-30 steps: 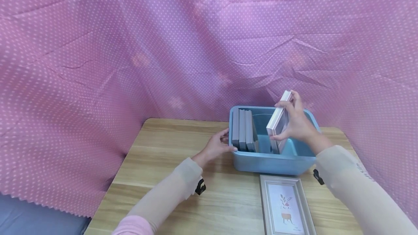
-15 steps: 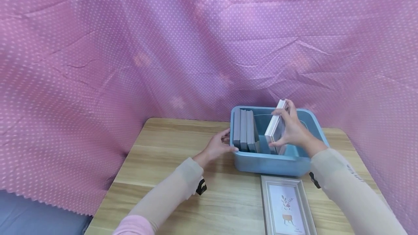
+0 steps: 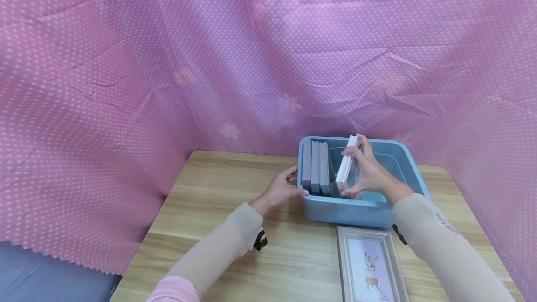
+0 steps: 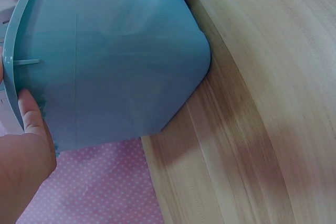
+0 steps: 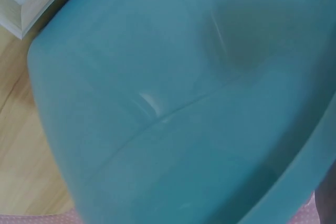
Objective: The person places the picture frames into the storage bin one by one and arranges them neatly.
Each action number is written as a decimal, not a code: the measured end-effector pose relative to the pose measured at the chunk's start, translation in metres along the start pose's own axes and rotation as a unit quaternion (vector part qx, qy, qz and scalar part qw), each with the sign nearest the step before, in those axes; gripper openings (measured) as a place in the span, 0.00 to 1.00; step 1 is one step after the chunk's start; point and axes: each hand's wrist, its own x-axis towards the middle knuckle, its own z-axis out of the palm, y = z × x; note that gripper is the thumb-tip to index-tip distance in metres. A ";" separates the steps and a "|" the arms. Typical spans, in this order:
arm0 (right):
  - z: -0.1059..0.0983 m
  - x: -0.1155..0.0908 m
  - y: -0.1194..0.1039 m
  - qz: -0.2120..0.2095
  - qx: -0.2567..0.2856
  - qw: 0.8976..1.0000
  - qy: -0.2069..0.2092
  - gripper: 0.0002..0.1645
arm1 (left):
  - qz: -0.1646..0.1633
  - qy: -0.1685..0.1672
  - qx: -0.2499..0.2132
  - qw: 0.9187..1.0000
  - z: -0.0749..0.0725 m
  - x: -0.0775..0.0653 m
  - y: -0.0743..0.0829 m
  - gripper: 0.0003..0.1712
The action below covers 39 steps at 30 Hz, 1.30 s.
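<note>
My right hand (image 3: 373, 174) holds a white-edged picture frame (image 3: 346, 164) upright and slightly tilted inside a light blue plastic bin (image 3: 348, 211). Thumb and fingers span its long edge, and its lower part is hidden behind the bin's front wall. To the left of it, several grey-edged picture frames (image 3: 315, 167) stand on edge in a row against the bin's left side. My left hand (image 3: 281, 191) grips the bin's left rim; in the left wrist view a finger (image 4: 31, 111) lies under the lip. Only the bin's wall (image 5: 131, 129) fills most of the right wrist view.
Flat on the wooden table (image 3: 218, 190), in front of the bin, lies another picture frame (image 3: 346, 264) with a potted-plant print. A pink dotted cloth (image 3: 235, 59) hangs behind the table and around its sides.
My right hand has carried the white-edged picture frame left and down into the bin, closer to the row of standing frames. My left hand has kept its grip on the rim.
</note>
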 end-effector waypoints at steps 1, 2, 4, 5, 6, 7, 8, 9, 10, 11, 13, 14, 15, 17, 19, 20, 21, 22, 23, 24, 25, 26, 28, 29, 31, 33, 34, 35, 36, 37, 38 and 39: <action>0.001 0.000 0.000 -0.001 -0.003 1.000 -0.002 0.62 | -0.002 0.000 0.001 1.000 0.000 0.000 0.000 0.48; 0.002 0.000 0.000 -0.003 -0.006 1.000 -0.003 0.62 | -0.004 -0.001 0.001 1.000 0.000 0.000 0.000 0.48; 0.003 0.000 0.000 -0.007 -0.012 1.000 -0.004 0.62 | -0.008 -0.005 -0.001 1.000 -0.001 0.000 0.000 0.48; 0.003 0.000 -0.001 -0.009 -0.012 1.000 -0.004 0.62 | -0.009 -0.007 0.000 1.000 -0.001 -0.001 0.000 0.47; 0.004 0.001 -0.001 -0.011 -0.012 1.000 -0.004 0.62 | -0.012 -0.009 0.000 1.000 -0.001 -0.001 0.000 0.47; 0.005 0.001 -0.002 -0.013 -0.013 1.000 -0.005 0.62 | -0.015 -0.010 0.000 1.000 -0.002 -0.001 0.000 0.48; 0.005 0.001 -0.002 -0.015 -0.013 1.000 -0.007 0.62 | -0.016 -0.011 0.000 1.000 -0.002 -0.001 0.000 0.48; 0.006 0.001 -0.003 -0.015 -0.013 1.000 -0.010 0.62 | -0.019 -0.010 0.000 1.000 -0.002 -0.002 0.000 0.48; 0.007 0.001 -0.004 -0.015 -0.012 1.000 -0.013 0.62 | -0.020 -0.010 0.000 1.000 -0.002 -0.002 0.000 0.48; 0.008 0.001 -0.005 -0.015 -0.012 1.000 -0.016 0.62 | -0.019 -0.010 0.001 1.000 -0.003 -0.003 0.001 0.48; 0.010 0.002 -0.006 -0.011 -0.014 1.000 -0.023 0.62 | -0.016 -0.008 0.002 1.000 -0.003 -0.004 0.001 0.48; 0.010 0.002 -0.006 -0.009 -0.014 1.000 -0.026 0.62 | -0.014 -0.007 0.003 1.000 -0.003 -0.005 0.001 0.48; 0.011 0.002 -0.007 -0.007 -0.015 0.999 -0.029 0.62 | -0.013 -0.006 0.004 1.000 -0.003 -0.005 0.001 0.48; 0.011 0.002 -0.007 -0.005 -0.018 0.999 -0.032 0.62 | -0.011 -0.006 0.008 1.000 -0.003 -0.006 0.002 0.48; 0.012 0.002 -0.007 -0.005 -0.021 0.999 -0.033 0.62 | -0.009 -0.006 0.008 1.000 -0.003 -0.007 0.002 0.48; 0.012 0.002 -0.007 -0.005 -0.022 0.999 -0.034 0.62 | -0.009 -0.007 0.008 1.000 -0.003 -0.007 0.002 0.48; 0.012 0.002 -0.007 -0.004 -0.024 0.999 -0.036 0.62 | -0.010 -0.007 0.009 1.000 -0.003 -0.008 0.002 0.48; 0.012 0.002 -0.007 -0.004 -0.024 0.999 -0.036 0.62 | -0.009 -0.007 0.008 1.000 -0.003 -0.008 0.002 0.48; 0.012 0.002 -0.007 -0.005 -0.025 0.999 -0.036 0.62 | -0.010 -0.008 0.004 1.000 -0.003 -0.011 0.006 0.48; 0.013 0.002 -0.007 -0.006 -0.025 0.999 -0.037 0.62 | -0.012 -0.011 0.003 1.000 -0.004 -0.011 0.006 0.48; 0.013 0.003 -0.008 -0.007 -0.026 0.999 -0.037 0.62 | -0.014 -0.012 0.002 1.000 -0.004 -0.011 0.006 0.48; 0.013 0.003 -0.008 -0.008 -0.026 0.999 -0.037 0.62 | -0.014 -0.012 0.002 1.000 -0.004 -0.011 0.006 0.48; 0.013 0.004 -0.011 -0.008 -0.025 0.999 -0.040 0.61 | -0.015 -0.012 0.004 1.000 -0.005 -0.011 0.006 0.49; 0.014 0.005 -0.012 -0.005 -0.025 0.999 -0.044 0.61 | -0.017 -0.011 0.007 1.000 -0.005 -0.011 0.005 0.49; 0.014 0.006 -0.013 0.002 -0.022 0.998 -0.052 0.60 | -0.014 -0.006 0.012 1.000 -0.004 -0.010 0.001 0.49; 0.016 0.007 -0.015 0.010 -0.018 0.998 -0.060 0.60 | -0.016 -0.002 0.020 1.000 -0.004 -0.010 0.000 0.49; 0.016 0.007 -0.015 0.012 -0.018 0.998 -0.063 0.60 | -0.017 0.000 0.023 1.000 -0.003 -0.010 0.000 0.49; 0.017 0.008 -0.016 0.014 -0.018 0.998 -0.064 0.59 | -0.018 0.000 0.023 1.000 -0.003 -0.010 0.000 0.49; 0.017 0.008 -0.016 0.011 -0.018 0.998 -0.065 0.59 | -0.018 0.000 0.023 1.000 -0.003 -0.011 0.000 0.49; 0.018 0.008 -0.017 0.009 -0.014 0.998 -0.068 0.59 | -0.020 0.000 0.026 0.999 -0.003 -0.011 0.001 0.49; 0.019 0.008 -0.017 0.007 -0.013 0.997 -0.073 0.59 | -0.020 -0.001 0.025 0.999 -0.003 -0.011 0.001 0.49; 0.020 0.007 -0.016 0.005 -0.012 0.997 -0.077 0.59 | -0.020 -0.001 0.025 0.999 -0.003 -0.011 0.001 0.49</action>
